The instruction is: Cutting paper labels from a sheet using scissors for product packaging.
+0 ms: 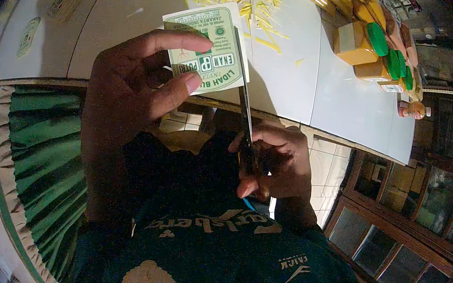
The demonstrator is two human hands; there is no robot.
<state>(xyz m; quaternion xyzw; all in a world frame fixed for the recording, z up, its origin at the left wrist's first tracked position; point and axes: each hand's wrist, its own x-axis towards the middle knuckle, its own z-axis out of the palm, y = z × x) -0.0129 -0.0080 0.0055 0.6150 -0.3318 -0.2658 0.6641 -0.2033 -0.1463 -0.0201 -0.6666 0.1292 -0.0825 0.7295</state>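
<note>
Many yellow strips (252, 2) — beyond the label (224, 48)

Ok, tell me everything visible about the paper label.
The paper label is a flat rectangle, pale green and cream with darker green print and a white margin. It is tilted in midair, pinched in the left hand, whose thumb and finger cover part. The scissors lie along its right side, white showing beyond them.
</note>
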